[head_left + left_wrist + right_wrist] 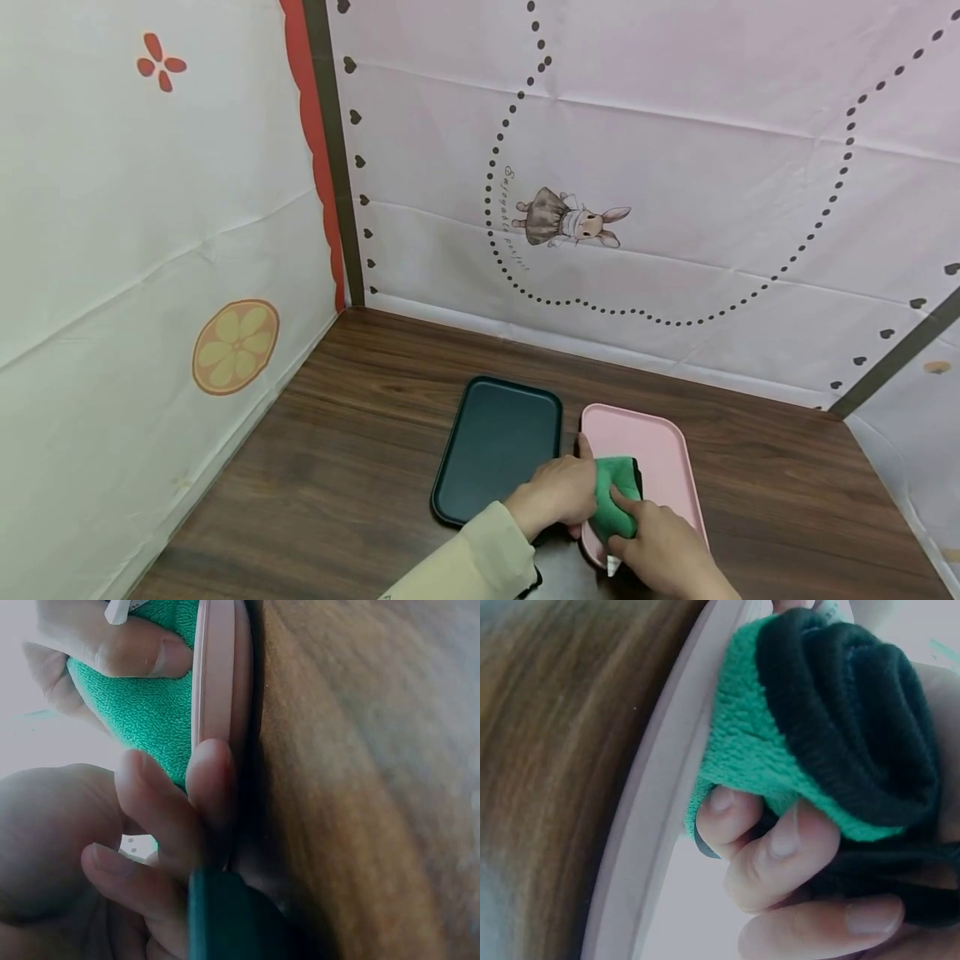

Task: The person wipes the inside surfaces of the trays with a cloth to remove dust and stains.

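Note:
A folded green towel [616, 497] with black edging lies over the left part of the pink tray [672, 458]. My right hand [663, 546] grips the towel, its thumb on top and its fingers curled into the folds, as the right wrist view shows. At the pink tray's left rim is my left hand [564, 492], beside the towel. In the left wrist view the fingertips [211, 769] of that hand lie against the pink rim, other fingers bent near the towel. A small white tag [613, 565] shows under the right hand.
A dark green tray [498, 446] lies left of the pink one on the wooden table [322, 467], close to my left hand. Printed cloth walls [420, 258] stand behind the table and at its sides.

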Motion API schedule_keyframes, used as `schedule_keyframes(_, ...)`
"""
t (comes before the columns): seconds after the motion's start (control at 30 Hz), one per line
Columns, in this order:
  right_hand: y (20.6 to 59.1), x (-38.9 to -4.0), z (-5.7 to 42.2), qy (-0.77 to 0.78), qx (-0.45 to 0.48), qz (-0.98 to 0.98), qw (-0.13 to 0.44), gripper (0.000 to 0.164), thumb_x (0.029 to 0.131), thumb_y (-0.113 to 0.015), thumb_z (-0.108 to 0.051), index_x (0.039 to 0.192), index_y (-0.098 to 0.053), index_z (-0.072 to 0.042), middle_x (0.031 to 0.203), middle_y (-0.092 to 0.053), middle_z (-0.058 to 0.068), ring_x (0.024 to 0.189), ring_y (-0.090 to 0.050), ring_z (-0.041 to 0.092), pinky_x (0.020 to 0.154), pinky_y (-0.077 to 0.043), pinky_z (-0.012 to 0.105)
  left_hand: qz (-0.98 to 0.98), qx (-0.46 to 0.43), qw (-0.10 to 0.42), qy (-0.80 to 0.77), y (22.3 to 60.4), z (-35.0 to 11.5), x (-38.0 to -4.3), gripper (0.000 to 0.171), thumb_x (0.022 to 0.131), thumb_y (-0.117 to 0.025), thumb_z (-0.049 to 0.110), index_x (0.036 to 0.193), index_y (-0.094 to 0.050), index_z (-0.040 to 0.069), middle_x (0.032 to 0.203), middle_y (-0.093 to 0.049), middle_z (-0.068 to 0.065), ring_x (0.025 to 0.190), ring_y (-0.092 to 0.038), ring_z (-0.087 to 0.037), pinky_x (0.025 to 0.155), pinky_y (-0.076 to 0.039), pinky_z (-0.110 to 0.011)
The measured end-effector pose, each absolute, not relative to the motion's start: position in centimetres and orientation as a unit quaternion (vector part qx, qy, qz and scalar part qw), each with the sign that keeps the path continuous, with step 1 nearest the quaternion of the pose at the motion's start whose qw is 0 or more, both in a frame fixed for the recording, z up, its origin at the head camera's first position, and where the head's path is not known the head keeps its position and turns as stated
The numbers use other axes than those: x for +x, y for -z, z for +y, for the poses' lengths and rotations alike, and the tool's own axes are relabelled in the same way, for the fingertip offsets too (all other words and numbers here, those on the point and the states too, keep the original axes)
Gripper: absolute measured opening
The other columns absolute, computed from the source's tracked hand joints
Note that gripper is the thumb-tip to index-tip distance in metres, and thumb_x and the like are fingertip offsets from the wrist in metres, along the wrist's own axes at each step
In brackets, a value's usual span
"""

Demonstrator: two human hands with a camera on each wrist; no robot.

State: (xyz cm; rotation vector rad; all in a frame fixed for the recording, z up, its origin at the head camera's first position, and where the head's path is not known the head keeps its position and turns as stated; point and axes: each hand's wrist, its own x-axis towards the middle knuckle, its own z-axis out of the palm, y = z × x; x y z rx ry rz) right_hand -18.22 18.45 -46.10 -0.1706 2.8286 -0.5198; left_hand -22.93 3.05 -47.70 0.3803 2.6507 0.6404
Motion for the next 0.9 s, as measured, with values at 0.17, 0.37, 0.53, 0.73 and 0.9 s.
schedule_keyframes(0.17, 45.9, -18.3, 18.3, 0.181, -0.050, 0.971, 0.147, 0.071, 0.076, -0.081, -0.027, 0.144, -0.064, -0.011, 0.078, -0.071, 0.008, 0.063, -0.050, 0.019, 0.060, -0.042, 0.036, 0.943, 0.134, 0.197, -0.230, 47.7, 3.1, -22.9, 0.086, 0.096, -0.066, 0.012, 0.166, -0.016, 0.004, 0.043, -0.059, 0.004, 0.037, -0.058, -0.013, 0.043, -0.045, -0.026)
schedule_keyframes(0.37, 45.7, -18.4, 18.1, 0.181, -0.037, 0.970, 0.160, 0.071, 0.078, -0.081, -0.028, 0.144, -0.063, -0.011, 0.065, -0.060, 0.003, 0.061, -0.050, 0.019, 0.059, -0.041, 0.035, 0.942, 0.132, 0.203, -0.234, 47.7, 3.1, -23.0, 0.084, 0.098, -0.065, 0.012, 0.166, -0.015, 0.005, 0.044, -0.061, 0.002, 0.036, -0.055, -0.014, 0.041, -0.043, -0.027)
schedule_keyframes(0.53, 45.8, -18.6, 18.1, 0.180, -0.037, 0.972, 0.148, 0.069, 0.078, -0.082, -0.030, 0.143, -0.065, -0.012, 0.074, -0.068, 0.007, 0.063, -0.050, 0.019, 0.059, -0.042, 0.035, 0.944, 0.128, 0.201, -0.230, 47.8, 3.1, -23.0, 0.087, 0.097, -0.066, 0.011, 0.167, -0.014, 0.005, 0.045, -0.061, 0.002, 0.034, -0.052, -0.013, 0.037, -0.037, -0.025)
schedule_keyframes(0.73, 45.9, -19.2, 18.2, 0.171, -0.031, 0.975, 0.141, 0.067, 0.079, -0.082, -0.032, 0.142, -0.066, -0.017, 0.086, -0.074, 0.011, 0.065, -0.053, 0.020, 0.059, -0.044, 0.038, 0.943, 0.128, 0.200, -0.234, 47.8, 3.1, -23.0, 0.088, 0.096, -0.066, 0.009, 0.167, -0.014, 0.005, 0.045, -0.061, 0.003, 0.033, -0.051, -0.012, 0.035, -0.032, -0.024)
schedule_keyframes(0.9, 45.9, -19.5, 18.3, 0.175, -0.036, 0.975, 0.132, 0.067, 0.080, -0.082, -0.032, 0.143, -0.065, -0.017, 0.070, -0.065, 0.006, 0.062, -0.050, 0.020, 0.058, -0.042, 0.037, 0.943, 0.132, 0.197, -0.235, 47.7, 3.1, -22.9, 0.089, 0.095, -0.066, 0.008, 0.166, -0.014, 0.004, 0.044, -0.060, 0.004, 0.034, -0.052, -0.011, 0.036, -0.034, -0.024)
